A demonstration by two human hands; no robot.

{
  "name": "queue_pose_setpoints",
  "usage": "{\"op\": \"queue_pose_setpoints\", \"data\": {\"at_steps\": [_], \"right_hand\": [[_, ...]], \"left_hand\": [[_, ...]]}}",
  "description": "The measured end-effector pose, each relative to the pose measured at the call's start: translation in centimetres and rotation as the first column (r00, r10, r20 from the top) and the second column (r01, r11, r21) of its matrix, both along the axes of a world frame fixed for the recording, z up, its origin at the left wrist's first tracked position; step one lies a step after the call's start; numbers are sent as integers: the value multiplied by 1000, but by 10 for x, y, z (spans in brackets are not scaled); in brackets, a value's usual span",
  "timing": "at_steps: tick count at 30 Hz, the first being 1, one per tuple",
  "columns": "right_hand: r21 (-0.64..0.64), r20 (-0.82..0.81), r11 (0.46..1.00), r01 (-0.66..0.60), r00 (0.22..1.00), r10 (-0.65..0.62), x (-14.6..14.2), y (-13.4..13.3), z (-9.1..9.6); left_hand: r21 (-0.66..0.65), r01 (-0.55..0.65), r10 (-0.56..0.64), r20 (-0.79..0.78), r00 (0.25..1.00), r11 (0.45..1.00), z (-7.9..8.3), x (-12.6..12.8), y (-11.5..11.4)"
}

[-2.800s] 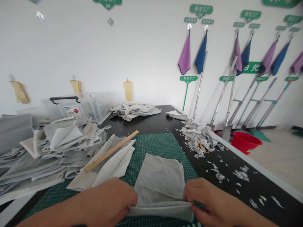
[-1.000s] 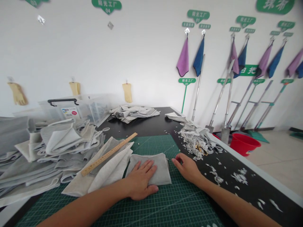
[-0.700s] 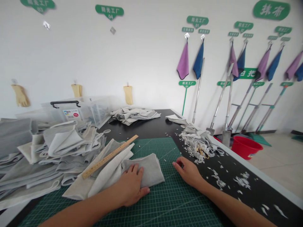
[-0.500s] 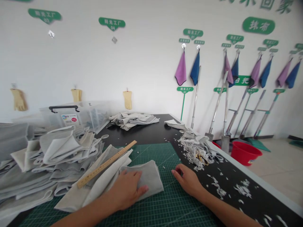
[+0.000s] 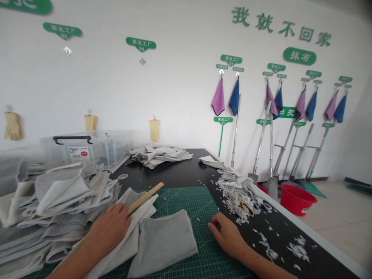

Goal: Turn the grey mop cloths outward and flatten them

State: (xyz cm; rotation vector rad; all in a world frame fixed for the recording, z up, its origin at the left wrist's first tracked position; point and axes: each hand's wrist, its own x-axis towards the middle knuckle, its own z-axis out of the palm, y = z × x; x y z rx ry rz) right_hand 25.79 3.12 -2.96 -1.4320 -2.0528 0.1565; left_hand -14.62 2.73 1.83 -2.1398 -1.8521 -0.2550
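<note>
My left hand (image 5: 109, 228) is over the lower part of a wooden ruler (image 5: 148, 195), its fingers bent around it. The ruler lies across grey-white fabric pieces (image 5: 130, 236) at the left of a green cutting mat (image 5: 186, 195). Right of that hand, a folded grey fabric piece (image 5: 165, 242) rests flat on the mat with nothing touching it. My right hand (image 5: 226, 234) rests by the mat's right edge, its fingers curled in and nothing visible in them.
A big fabric pile (image 5: 64, 190) fills the left, with a clear plastic box (image 5: 101, 149) behind. More fabric (image 5: 159, 155) lies at the back of the black table. White scraps (image 5: 235, 193) surround scissors (image 5: 247, 209) at the right. A red bucket (image 5: 298, 199) stands on the floor.
My left hand has left the folded grey fabric and moved left onto the wooden ruler. My right hand has stayed by the mat's edge. The head view has shifted slightly.
</note>
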Motion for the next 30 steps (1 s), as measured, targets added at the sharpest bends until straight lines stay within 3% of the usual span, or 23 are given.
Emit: {"op": "queue_pose_setpoints", "data": {"at_steps": [5,13,18,25,30], "right_hand": [[29,72,999,-22,997,20,0,-4,-4],[60,141,996,-61,989,52,-1,-8,-3],[40,165,997,-63,985,56,0,-7,-4],[33,188,997,-63,981,56,0,-9,-4],[32,186,997,-68,981,61,0,-7,-3]], "left_hand": [[-111,-75,76,3,997,991,-10,-14,-3],[-84,-114,108,-73,991,990,-10,-38,3],[-111,-146,133,-122,984,983,-11,-40,-1],[-212,-165,126,-188,974,963,4,-47,-5],[-99,-193,177,-150,973,976,13,-44,-3]]}}
